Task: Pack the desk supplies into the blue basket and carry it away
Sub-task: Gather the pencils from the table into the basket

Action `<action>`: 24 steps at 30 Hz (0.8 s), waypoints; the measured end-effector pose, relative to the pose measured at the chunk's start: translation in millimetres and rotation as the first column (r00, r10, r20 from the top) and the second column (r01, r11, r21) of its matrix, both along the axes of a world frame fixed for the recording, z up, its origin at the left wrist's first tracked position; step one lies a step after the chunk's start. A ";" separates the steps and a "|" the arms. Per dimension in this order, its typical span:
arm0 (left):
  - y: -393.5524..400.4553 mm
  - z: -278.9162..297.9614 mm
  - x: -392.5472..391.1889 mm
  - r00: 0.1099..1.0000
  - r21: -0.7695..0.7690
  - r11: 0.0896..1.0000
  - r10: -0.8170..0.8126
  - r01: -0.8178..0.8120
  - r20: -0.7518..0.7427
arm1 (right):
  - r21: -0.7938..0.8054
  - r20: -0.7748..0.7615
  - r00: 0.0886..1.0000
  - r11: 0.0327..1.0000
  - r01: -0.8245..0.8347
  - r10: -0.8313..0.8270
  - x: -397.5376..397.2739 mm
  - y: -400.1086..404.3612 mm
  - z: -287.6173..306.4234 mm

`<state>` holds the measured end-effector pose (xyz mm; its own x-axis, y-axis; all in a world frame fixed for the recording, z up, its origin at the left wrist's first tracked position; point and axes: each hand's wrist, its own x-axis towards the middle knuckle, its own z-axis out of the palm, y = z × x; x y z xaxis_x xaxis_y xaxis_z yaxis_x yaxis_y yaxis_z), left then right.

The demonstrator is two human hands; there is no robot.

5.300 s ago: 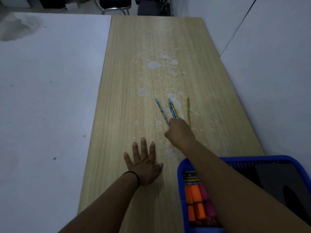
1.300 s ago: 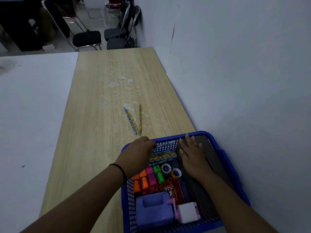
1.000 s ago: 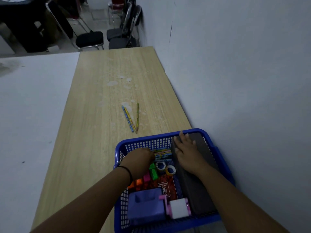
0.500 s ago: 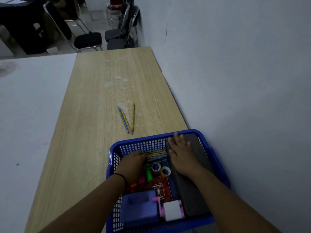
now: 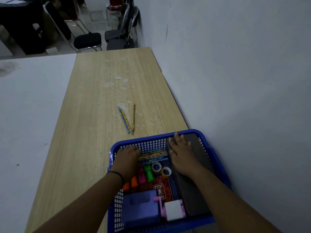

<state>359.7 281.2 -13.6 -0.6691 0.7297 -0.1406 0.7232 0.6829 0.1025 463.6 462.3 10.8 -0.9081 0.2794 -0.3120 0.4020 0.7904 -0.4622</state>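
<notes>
Down inside the blue basket (image 5: 206, 140), the left hand (image 5: 127, 159) sits at the far left corner with its fingers (image 5: 134, 148) curled downward at the end of a row of patterned pencils (image 5: 154, 156); whether they pinch a pencil cannot be told, since the back of the hand hides the tips. The right hand (image 5: 180, 154) lies flat, fingers straight and slightly spread, pressing on a long dark grey case (image 5: 193, 190) that runs along the basket's right wall.

Between the two hands the basket holds two tape rolls (image 5: 161, 169), green, pink and orange highlighters (image 5: 143, 176), a red patterned notebook (image 5: 159, 187), a purple box (image 5: 140, 207) and a small pink-and-white item (image 5: 173, 209) by the near wall.

Beyond the basket's far rim, three loose pencils (image 5: 128, 119) lie on the wooden desk (image 5: 87, 132), not yet packed. Their long axes run roughly away from the person, tips converging toward the basket. They lie ahead of the left hand and slightly to its right, and that hand looks the nearer one.

Farther out, a wall (image 5: 244, 81) borders the desk's right edge, and dark chairs (image 5: 104, 37) stand past its far end.
</notes>
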 end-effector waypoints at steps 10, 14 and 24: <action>-25.4 6.9 -38.8 0.987 0.240 0.959 0.161 -0.151 -0.019 | 0.191 -0.021 0.997 0.979 0.078 -0.076 -14.7 -5.6 5.8; -27.6 -7.0 -40.6 0.959 0.249 0.939 0.187 -0.238 0.212 | 0.378 -0.081 0.991 0.917 0.127 -0.103 -42.9 -16.8 13.6; -33.6 -6.7 -43.3 0.861 0.497 0.746 0.201 -0.443 0.467 | 0.197 -0.078 0.997 0.980 0.020 -0.005 -166.5 -65.4 -7.8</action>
